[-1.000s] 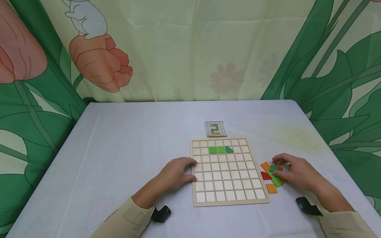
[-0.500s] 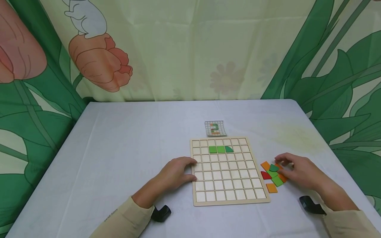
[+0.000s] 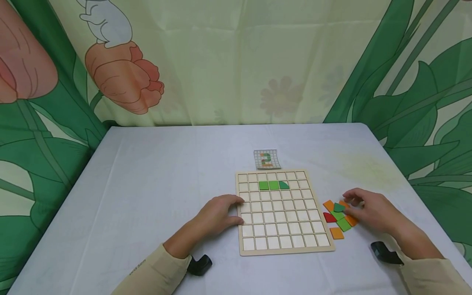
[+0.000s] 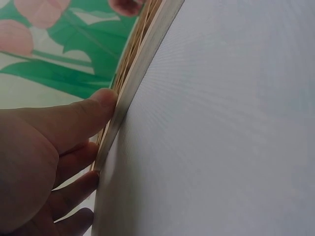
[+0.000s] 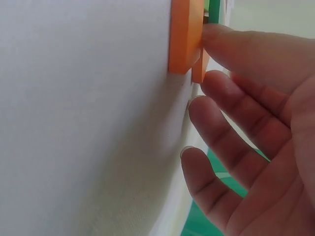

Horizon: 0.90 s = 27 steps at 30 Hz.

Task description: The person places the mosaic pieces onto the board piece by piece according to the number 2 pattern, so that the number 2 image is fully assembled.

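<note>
A pale wooden grid board (image 3: 287,250) lies on the white table. Two light green square tiles (image 3: 273,185) and a dark green quarter-round tile (image 3: 283,185) sit in one of its upper rows. My left hand (image 3: 217,215) rests its thumb and fingertips against the board's left edge. Right of the board, my right hand (image 3: 372,211) is over the far side of a loose pile of tiles, fingers loosely bent. In the right wrist view its thumb touches an orange tile (image 5: 184,39). The pile also has a red tile (image 3: 330,217), a green square (image 3: 343,224) and a dark green piece (image 3: 339,207).
Behind the board lies a small card (image 3: 266,159) with a coloured figure on a grid. One orange square (image 3: 336,233) lies at the pile's near end. A printed curtain (image 3: 236,61) hangs behind the table (image 3: 166,176). Each wrist carries a black device (image 3: 199,265).
My right hand has drawn slightly right and back from the pile, so more of the orange and green tiles shows. The left hand has stayed at the board's edge.
</note>
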### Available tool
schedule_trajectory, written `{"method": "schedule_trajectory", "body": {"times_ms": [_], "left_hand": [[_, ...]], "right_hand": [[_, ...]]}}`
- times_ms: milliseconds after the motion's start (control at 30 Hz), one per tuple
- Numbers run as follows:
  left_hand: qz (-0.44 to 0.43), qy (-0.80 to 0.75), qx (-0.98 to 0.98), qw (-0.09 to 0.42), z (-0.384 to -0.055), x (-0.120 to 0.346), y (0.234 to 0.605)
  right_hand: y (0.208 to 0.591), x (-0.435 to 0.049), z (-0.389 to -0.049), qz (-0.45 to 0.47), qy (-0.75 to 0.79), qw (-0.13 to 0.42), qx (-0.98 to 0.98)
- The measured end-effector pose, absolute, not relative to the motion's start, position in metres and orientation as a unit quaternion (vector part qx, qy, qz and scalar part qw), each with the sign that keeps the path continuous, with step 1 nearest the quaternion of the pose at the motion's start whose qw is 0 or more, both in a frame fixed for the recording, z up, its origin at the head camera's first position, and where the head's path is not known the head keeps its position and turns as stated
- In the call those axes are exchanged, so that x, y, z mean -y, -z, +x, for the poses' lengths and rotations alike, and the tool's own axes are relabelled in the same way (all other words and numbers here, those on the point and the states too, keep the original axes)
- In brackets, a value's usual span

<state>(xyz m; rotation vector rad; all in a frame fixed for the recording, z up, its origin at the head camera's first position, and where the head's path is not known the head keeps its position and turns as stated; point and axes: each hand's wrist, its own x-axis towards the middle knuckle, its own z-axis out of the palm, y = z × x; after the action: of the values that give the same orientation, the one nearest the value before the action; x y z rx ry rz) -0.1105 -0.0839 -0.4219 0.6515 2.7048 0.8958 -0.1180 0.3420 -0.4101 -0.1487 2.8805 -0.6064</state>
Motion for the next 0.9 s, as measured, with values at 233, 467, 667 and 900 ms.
{"method": "schedule_trajectory", "body": {"times_ms": [233, 467, 667, 900], "left_hand": [[0.223, -0.308, -0.919, 0.107, -0.111, 0.084, 0.423], [0.223, -0.308, -0.919, 0.105, -0.11, 0.084, 0.423], [0.225, -0.307, -0.918, 0.108, -0.111, 0.084, 0.424], [0.22, -0.308, -0.919, 0.11, -0.111, 0.084, 0.424]], "right_hand": [[0.411, -0.341, -0.122, -0.049, 0.201, 0.097, -0.974], [0.412, -0.336, -0.128, -0.059, 0.192, 0.092, -0.975], [0.413, -0.331, -0.132, -0.056, 0.193, 0.1, -0.975], [0.412, -0.325, -0.136, -0.058, 0.195, 0.102, -0.974]]}}
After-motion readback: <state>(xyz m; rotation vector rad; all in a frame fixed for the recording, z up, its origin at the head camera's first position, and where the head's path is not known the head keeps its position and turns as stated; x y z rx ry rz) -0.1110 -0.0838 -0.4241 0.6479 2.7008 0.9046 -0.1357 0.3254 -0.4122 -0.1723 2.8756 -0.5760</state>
